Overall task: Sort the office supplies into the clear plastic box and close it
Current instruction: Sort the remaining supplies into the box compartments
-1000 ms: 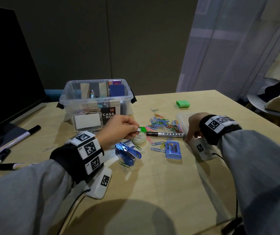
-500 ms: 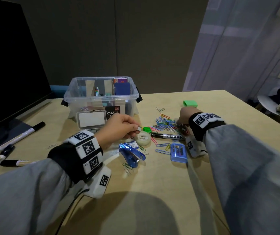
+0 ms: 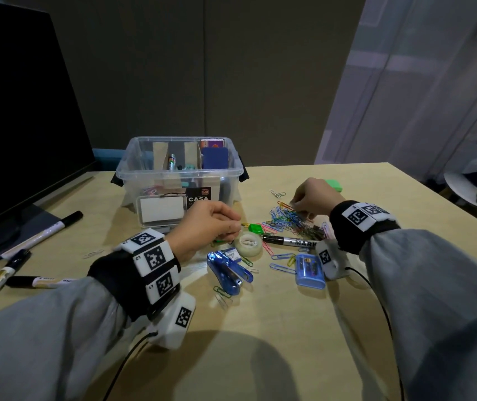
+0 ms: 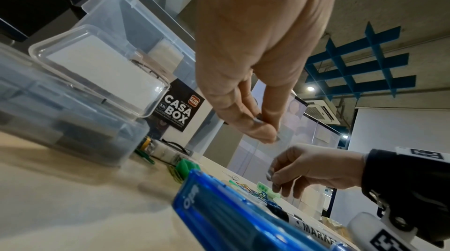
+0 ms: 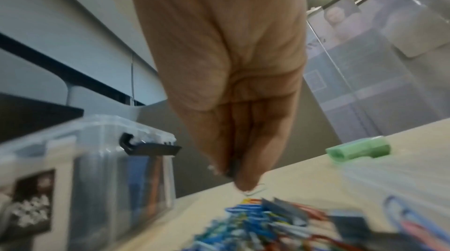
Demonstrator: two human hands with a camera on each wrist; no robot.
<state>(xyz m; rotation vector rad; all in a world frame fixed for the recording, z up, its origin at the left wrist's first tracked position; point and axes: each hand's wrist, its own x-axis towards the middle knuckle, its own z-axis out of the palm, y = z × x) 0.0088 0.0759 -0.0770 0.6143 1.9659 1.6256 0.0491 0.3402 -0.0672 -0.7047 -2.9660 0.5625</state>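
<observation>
Two hands work over a wooden bench point(image 3: 260, 328) strewn with office supplies. The left hand point(image 3: 202, 227) hovers just in front of the clear plastic box point(image 3: 179, 172), thumb and fingertips point(image 4: 258, 130) pinched together on something small and dark; what it is cannot be made out. The right hand point(image 3: 315, 195) reaches over the heap of coloured paper clips point(image 3: 289, 218), fingers bunched tightly on a small dark item; the right wrist view is too blurred to name it.

The box stands open at the far middle of the bench, with cardboard dividers and some items already inside. A small clear case point(image 3: 160, 211) with a white card leans against its front wall. Near the left hand lie a roll of clear tape point(image 3: 248, 243) and a small green clip point(image 3: 254, 228). A black marker point(image 3: 289, 241) lies beside the paper clips. A blue stapler point(image 3: 228, 273) and a blue staple box point(image 3: 309, 270) sit nearer the person. A green eraser point(image 3: 334, 185) rests beyond the right hand. More markers point(image 3: 43, 235) lie at the left, beside a dark monitor point(image 3: 14, 125).
</observation>
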